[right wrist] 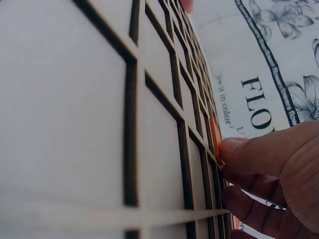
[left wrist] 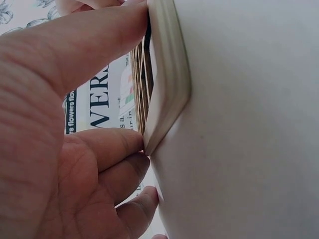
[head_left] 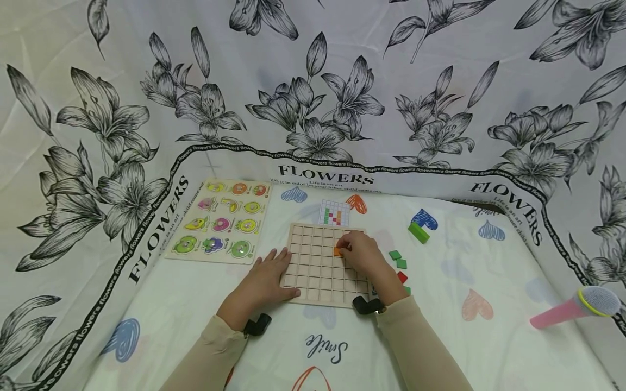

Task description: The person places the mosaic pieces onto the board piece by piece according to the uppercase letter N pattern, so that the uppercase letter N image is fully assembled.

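A square wooden grid board [head_left: 313, 271] lies in the middle of the cloth. My left hand [head_left: 261, 282] rests at the board's left edge with fingers spread; in the left wrist view its thumb and fingertips touch the board's side [left wrist: 172, 79]. Over the upper right part of the board, my right hand [head_left: 364, 255] has thumb and fingertips at an orange square piece [head_left: 337, 251]. The right wrist view shows the thumb against the orange piece [right wrist: 215, 139] at the grid, the other fingers curled behind. A pattern card [head_left: 335, 212] with coloured squares lies behind the board.
Green pieces [head_left: 395, 254] and a red piece [head_left: 402, 277] lie right of the board, partly beside my right forearm. Farther back is a green block [head_left: 419, 232]. A fruit puzzle board [head_left: 215, 222] lies at the left, a pink toy microphone [head_left: 562, 315] at the far right.
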`<state>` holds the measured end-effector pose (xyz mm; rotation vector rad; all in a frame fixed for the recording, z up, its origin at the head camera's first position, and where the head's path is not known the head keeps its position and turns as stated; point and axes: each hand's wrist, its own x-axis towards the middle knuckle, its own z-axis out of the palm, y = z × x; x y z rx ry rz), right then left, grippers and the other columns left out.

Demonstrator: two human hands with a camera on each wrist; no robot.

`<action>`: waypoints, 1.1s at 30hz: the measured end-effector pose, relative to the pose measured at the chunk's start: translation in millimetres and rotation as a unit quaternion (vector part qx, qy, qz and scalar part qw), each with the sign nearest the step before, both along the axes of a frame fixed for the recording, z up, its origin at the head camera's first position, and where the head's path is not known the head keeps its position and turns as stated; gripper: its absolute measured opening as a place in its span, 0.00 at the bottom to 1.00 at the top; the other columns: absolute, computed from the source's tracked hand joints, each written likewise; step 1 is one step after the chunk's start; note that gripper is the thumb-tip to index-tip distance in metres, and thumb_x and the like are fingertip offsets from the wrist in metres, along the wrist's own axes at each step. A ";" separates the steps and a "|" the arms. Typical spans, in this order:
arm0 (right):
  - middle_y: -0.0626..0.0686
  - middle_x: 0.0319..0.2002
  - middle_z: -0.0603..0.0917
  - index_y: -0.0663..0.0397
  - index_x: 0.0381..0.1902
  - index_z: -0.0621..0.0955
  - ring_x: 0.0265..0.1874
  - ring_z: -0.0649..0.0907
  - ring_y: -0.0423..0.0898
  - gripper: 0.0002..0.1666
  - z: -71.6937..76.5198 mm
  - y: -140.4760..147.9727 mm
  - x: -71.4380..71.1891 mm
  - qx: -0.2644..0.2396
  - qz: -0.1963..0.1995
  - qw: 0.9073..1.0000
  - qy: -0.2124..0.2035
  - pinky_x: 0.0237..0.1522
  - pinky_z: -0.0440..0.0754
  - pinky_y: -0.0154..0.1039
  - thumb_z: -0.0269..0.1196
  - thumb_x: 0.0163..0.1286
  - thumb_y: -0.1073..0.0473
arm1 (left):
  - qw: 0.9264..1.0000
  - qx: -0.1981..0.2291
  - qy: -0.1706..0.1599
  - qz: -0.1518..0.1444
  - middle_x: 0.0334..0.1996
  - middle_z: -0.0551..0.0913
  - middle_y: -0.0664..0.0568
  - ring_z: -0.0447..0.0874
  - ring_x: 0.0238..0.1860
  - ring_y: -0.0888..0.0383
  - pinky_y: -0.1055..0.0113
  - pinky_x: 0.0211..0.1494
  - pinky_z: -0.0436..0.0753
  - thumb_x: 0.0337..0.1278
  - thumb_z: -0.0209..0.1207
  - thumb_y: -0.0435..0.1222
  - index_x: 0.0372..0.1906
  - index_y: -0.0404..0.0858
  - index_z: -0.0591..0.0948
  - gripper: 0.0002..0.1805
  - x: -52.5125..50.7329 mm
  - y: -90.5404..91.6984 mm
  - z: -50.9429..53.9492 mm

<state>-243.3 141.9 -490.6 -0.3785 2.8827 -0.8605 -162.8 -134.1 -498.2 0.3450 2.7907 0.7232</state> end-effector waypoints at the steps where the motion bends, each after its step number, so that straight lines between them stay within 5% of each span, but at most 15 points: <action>1: 0.48 0.46 0.88 0.47 0.45 0.91 0.42 0.83 0.48 0.04 0.4 1.8 0.0 -0.005 0.003 1.000 0.001 0.53 0.82 0.51 0.70 0.78 0.58 | 1.000 0.000 0.000 0.000 0.88 0.59 0.45 0.49 0.90 0.40 0.36 0.90 0.48 0.59 0.77 0.53 0.86 0.36 0.63 0.57 -0.1 0.3 0.2; 8: 0.54 0.52 0.88 0.53 0.58 0.89 0.47 0.82 0.52 0.13 13.3 46.0 5.1 -0.077 -0.046 0.996 0.026 0.48 0.84 0.47 0.63 0.83 0.60 | 1.000 -0.005 -0.005 -0.002 0.88 0.58 0.46 0.48 0.90 0.40 0.37 0.91 0.48 0.59 0.77 0.54 0.86 0.36 0.63 0.57 -0.1 2.8 -0.1; 13: 0.57 0.55 0.87 0.53 0.62 0.87 0.50 0.82 0.55 0.16 21.2 80.0 15.2 -0.044 -0.095 0.995 0.003 0.50 0.87 0.48 0.62 0.84 0.59 | 1.000 -0.020 0.001 -0.002 0.88 0.58 0.46 0.49 0.90 0.40 0.37 0.91 0.49 0.60 0.76 0.55 0.86 0.36 0.62 0.57 -0.1 1.4 -1.4; 19: 0.56 0.52 0.88 0.53 0.60 0.89 0.45 0.83 0.51 0.16 7.9 95.9 24.4 0.014 -0.072 0.997 -0.036 0.50 0.89 0.49 0.66 0.81 0.57 | 1.000 -0.020 0.002 -0.002 0.88 0.58 0.45 0.49 0.90 0.39 0.36 0.90 0.50 0.61 0.76 0.54 0.86 0.35 0.62 0.56 -0.4 0.2 -0.6; 28: 0.56 0.50 0.89 0.54 0.54 0.92 0.50 0.86 0.56 0.15 -7.7 95.4 26.4 0.064 -0.042 0.997 -0.001 0.59 0.77 0.63 0.72 0.75 0.54 | 1.000 -0.018 -0.003 0.000 0.88 0.58 0.45 0.49 0.90 0.39 0.36 0.90 0.49 0.61 0.76 0.54 0.86 0.35 0.62 0.57 0.7 -0.4 1.0; 33: 0.57 0.50 0.89 0.55 0.54 0.92 0.51 0.87 0.57 0.15 -8.9 96.5 27.8 0.068 -0.041 0.997 0.006 0.56 0.77 0.62 0.72 0.75 0.54 | 1.000 -0.017 0.000 -0.003 0.88 0.59 0.44 0.49 0.90 0.39 0.36 0.90 0.50 0.60 0.76 0.54 0.86 0.34 0.63 0.56 0.5 0.0 1.6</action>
